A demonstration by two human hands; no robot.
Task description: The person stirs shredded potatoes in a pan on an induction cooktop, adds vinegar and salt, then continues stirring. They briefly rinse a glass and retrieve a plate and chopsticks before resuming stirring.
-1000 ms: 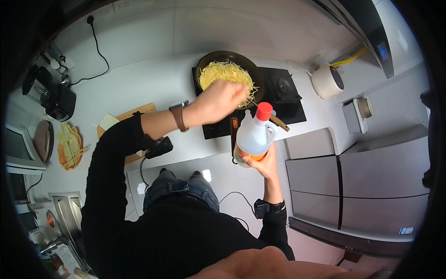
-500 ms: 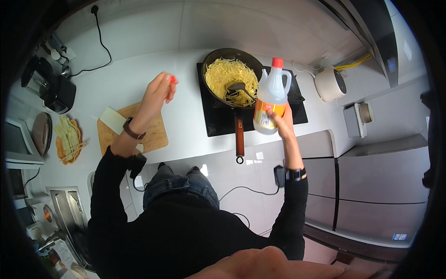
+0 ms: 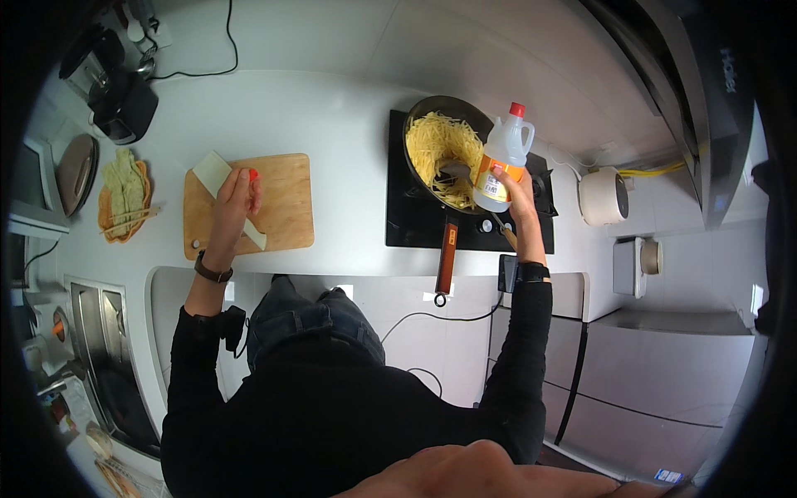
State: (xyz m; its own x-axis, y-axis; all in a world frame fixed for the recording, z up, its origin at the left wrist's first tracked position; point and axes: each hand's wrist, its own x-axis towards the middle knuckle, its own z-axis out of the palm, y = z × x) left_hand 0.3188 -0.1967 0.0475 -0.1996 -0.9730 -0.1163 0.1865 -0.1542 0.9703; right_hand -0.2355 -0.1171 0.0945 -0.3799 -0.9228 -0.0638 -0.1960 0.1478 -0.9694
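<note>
Head view: the left hand [image 3: 233, 202] pinches a small red piece [image 3: 254, 175] above the cutting board [image 3: 286, 195]. The right hand [image 3: 521, 199] is wrapped around a red-topped bottle [image 3: 505, 148], slightly tilted, at the right side of the pan [image 3: 462, 106].

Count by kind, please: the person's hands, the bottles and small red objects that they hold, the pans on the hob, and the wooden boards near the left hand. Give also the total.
Hands: 2 (left hand, right hand)
Bottle: 1, in the right hand
Red object: 1, in the left hand
Pan: 1
Board: 1
Total: 6
</note>
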